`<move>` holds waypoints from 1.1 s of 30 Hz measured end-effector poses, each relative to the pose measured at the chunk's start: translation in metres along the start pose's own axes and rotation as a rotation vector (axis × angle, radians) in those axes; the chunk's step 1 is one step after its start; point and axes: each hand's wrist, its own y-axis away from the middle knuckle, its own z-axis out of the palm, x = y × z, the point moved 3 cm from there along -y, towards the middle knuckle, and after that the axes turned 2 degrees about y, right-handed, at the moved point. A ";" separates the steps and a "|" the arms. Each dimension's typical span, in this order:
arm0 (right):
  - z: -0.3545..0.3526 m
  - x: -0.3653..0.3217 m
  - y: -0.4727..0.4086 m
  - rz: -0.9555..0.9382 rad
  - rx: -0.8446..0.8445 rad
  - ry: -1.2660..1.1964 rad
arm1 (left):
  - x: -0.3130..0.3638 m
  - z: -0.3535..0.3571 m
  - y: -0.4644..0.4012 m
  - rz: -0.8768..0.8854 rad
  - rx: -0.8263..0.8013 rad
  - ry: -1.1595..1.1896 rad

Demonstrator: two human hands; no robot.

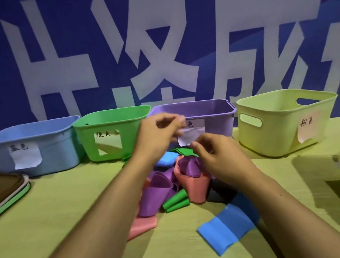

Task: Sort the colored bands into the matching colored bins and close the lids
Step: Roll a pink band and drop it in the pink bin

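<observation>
Evidently the bands (184,182) are thin, floppy loops of stretchy sheet: they lie slumped in a heap on the desk (68,216), in front of the purple bin (209,111), some rolled, some flat, purple, salmon, green, blue and one black. I judge them very light and soft, likely a little tacky, so a fingertip pinch on a free edge or a rolled end should lift one without dragging its neighbours (though tangled loops may come up together). The flat blue band (226,229) lies apart from the heap, nearest the viewer, and looks the easiest to take alone.

Both hands hover over the far side of the heap. The left hand (156,132) has its fingers curled, tips near the paper label (189,137) on the purple bin; whether it pinches anything I cannot tell. The right hand (215,153) is curled too, thumb and fingers close above a green band (185,151), contact unclear.

All four front bins stand open: blue bin (28,133), green bin (110,119), purple, and a pale yellow bin (280,111). Lids (1,192) are stacked at the far left.
</observation>
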 end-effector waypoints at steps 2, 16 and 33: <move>0.000 0.003 0.001 -0.024 -0.085 -0.005 | -0.020 0.002 0.012 0.020 -0.035 -0.049; -0.015 0.012 0.007 -0.028 -0.556 -0.087 | -0.054 -0.007 0.027 -0.050 -0.340 -0.458; -0.026 -0.010 0.004 0.215 0.035 -0.931 | -0.005 0.007 0.043 0.379 -0.301 -0.270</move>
